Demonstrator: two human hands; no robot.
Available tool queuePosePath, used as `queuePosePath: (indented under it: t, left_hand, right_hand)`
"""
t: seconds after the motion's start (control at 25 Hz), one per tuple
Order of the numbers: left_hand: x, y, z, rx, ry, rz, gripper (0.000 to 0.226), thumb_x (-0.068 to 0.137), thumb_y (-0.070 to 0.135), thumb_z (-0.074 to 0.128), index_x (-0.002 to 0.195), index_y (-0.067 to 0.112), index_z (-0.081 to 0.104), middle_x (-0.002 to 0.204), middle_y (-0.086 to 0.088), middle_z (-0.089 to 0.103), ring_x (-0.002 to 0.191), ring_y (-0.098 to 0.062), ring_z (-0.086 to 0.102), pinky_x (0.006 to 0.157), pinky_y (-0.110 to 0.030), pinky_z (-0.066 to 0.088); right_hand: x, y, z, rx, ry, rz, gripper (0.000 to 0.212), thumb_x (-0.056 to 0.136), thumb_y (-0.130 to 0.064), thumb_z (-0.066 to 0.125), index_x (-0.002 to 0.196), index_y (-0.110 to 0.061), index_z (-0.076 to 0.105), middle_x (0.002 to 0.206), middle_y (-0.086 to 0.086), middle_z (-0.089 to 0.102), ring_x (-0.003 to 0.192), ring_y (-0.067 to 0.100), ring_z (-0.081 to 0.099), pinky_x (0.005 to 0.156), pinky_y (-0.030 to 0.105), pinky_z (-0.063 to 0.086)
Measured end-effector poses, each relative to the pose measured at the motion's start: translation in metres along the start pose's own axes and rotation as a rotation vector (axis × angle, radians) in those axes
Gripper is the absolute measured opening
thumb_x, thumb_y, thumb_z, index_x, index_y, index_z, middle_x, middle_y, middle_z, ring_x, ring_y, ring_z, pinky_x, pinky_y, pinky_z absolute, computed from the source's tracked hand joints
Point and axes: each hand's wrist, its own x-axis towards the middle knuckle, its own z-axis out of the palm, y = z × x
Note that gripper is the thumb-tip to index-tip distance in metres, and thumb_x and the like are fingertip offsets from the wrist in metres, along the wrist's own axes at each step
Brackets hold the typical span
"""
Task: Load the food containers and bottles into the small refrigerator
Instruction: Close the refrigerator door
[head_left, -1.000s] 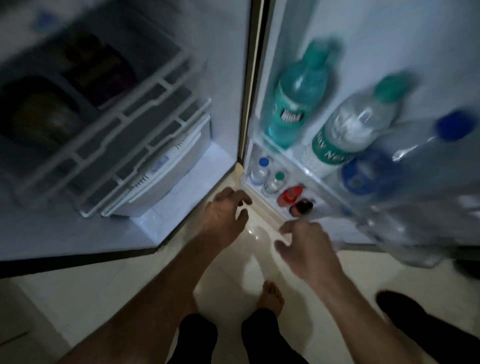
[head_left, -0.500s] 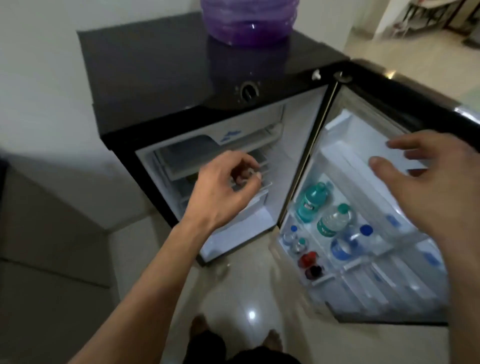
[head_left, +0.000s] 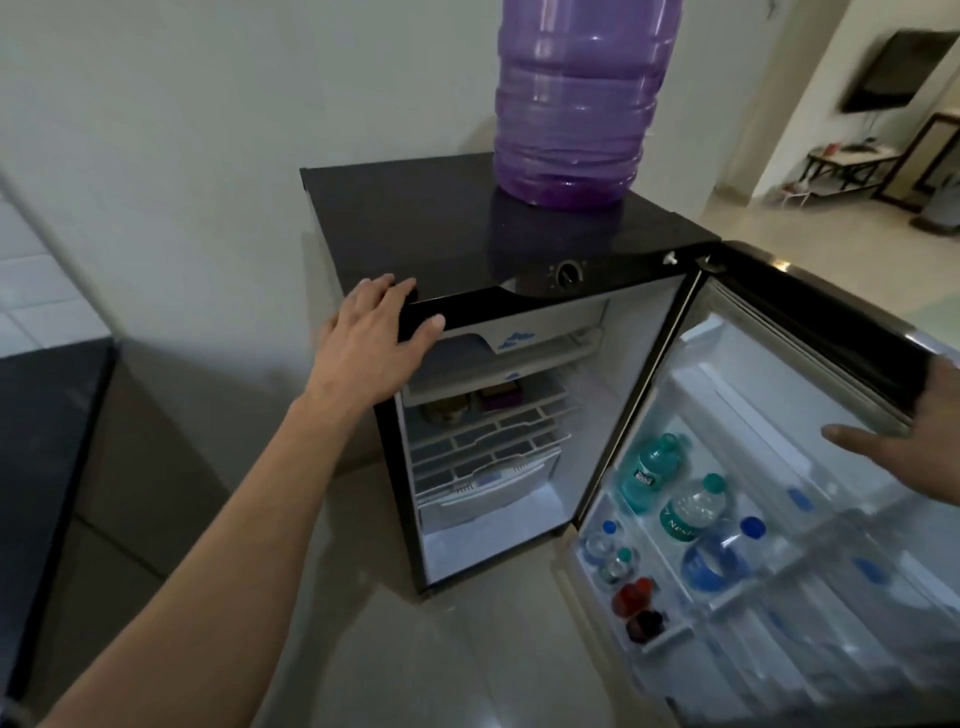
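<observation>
Black plastic is what the left hand (head_left: 371, 343) has: fingers flat on the fridge top, thumb hooked under the front edge of the small refrigerator (head_left: 519, 249), holding no cargo. The right hand (head_left: 914, 441) is spread loose on the inside edge of the open door (head_left: 779, 395), nothing in it. Bottles sit below and left of that hand, upright in the door racks: teal bottle (head_left: 652, 467), clear bottle (head_left: 693, 506) labelled "Nes…", blue bottle (head_left: 719, 558). Right hand's nearer, so I'd guess it swings the door. Food containers (head_left: 467, 408) are on the upper shelf.
</observation>
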Motion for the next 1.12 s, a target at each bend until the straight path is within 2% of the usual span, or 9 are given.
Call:
queuePosePath:
  t: [0.12,0.24,0.4,0.6,0.68,0.76,0.84,0.96,1.12]
  left_hand:
    - [-0.006,-0.011,0.009,0.009,-0.042,0.067,0.091,0.101,0.07,0.051,0.173,0.03,0.012,0.182,0.002,0.009,0.168,-0.023,0.0,0.131,-0.058,0.024]
    - [-0.006,-0.014,0.007,-0.038,-0.06,0.07,0.097,0.099,0.066,0.06,0.173,0.029,0.009,0.182,0.004,0.005,0.168,-0.023,-0.006,0.132,-0.057,0.025]
    - [-0.008,-0.017,0.008,-0.043,-0.068,0.085,0.093,0.101,0.065,0.057,0.173,0.032,0.007,0.181,0.007,0.004,0.168,-0.021,-0.007,0.124,-0.061,0.036]
    - [-0.008,-0.021,0.004,-0.087,-0.106,0.082,0.087,0.104,0.069,0.046,0.173,0.032,0.008,0.182,0.008,0.002,0.167,-0.02,-0.009,0.125,-0.062,0.034]
    - [-0.008,-0.021,0.001,-0.104,-0.131,0.088,0.083,0.106,0.07,0.04,0.173,0.032,0.009,0.182,0.007,0.002,0.168,-0.019,-0.009,0.129,-0.06,0.028]
    - [-0.006,-0.02,-0.002,-0.13,-0.161,0.087,0.08,0.108,0.071,0.032,0.173,0.031,0.011,0.182,0.007,0.003,0.168,-0.018,-0.009,0.132,-0.057,0.02]
    - [-0.004,-0.022,-0.006,-0.174,-0.19,0.077,0.077,0.109,0.071,0.026,0.173,0.03,0.014,0.182,0.007,0.004,0.168,-0.018,-0.008,0.135,-0.054,0.013]
    - [-0.004,-0.025,-0.013,-0.244,-0.206,0.072,0.076,0.11,0.069,0.023,0.173,0.025,0.021,0.182,0.003,0.01,0.168,-0.018,-0.005,0.136,-0.043,0.001]
    - [-0.006,-0.025,-0.021,-0.433,-0.188,0.038,0.072,0.113,0.062,0.017,0.171,0.021,0.031,0.181,0.001,0.019,0.168,-0.014,0.002,0.134,-0.034,0.0]
  right_hand:
    - [-0.024,-0.016,-0.022,0.03,-0.078,-0.018,0.148,0.044,-0.112,0.05,0.156,-0.022,0.016,0.158,0.027,0.038,0.137,0.057,0.043,0.103,0.075,0.046]
    - [-0.064,-0.058,-0.063,-0.024,-0.175,-0.045,0.161,0.038,-0.119,0.033,0.163,-0.02,0.011,0.165,0.029,0.029,0.148,0.051,0.035,0.113,0.069,0.042]
    - [-0.132,-0.113,-0.121,0.028,-0.292,-0.178,0.161,0.04,-0.116,0.041,0.168,-0.024,0.007,0.174,0.018,0.02,0.159,0.039,0.025,0.123,0.058,0.036]
    - [-0.187,-0.166,-0.143,0.324,-0.371,-0.394,0.131,0.057,-0.108,0.052,0.164,-0.048,0.004,0.178,-0.012,-0.006,0.164,0.025,0.015,0.129,0.054,0.026]
    - [-0.199,-0.199,-0.137,0.408,-0.364,-0.52,0.121,0.065,-0.105,0.047,0.163,-0.053,-0.001,0.175,-0.021,-0.016,0.165,0.017,0.002,0.132,0.052,0.018]
    - [-0.205,-0.239,-0.129,0.47,-0.36,-0.623,0.105,0.081,-0.099,0.038,0.164,-0.052,-0.004,0.174,-0.025,-0.018,0.163,0.006,-0.007,0.133,0.045,0.011]
    - [-0.203,-0.283,-0.122,0.528,-0.288,-0.693,0.088,0.096,-0.085,0.033,0.167,-0.046,-0.001,0.177,-0.019,-0.011,0.162,0.005,-0.008,0.133,0.043,0.005]
    - [-0.188,-0.347,-0.116,0.616,-0.193,-0.751,0.073,0.108,-0.066,0.032,0.17,-0.037,0.008,0.179,-0.008,-0.001,0.163,0.007,-0.006,0.134,0.043,-0.001]
    - [-0.161,-0.415,-0.113,0.663,-0.164,-0.763,0.063,0.114,-0.042,0.037,0.17,-0.024,0.014,0.178,0.005,0.012,0.165,0.018,0.005,0.134,0.044,0.002]
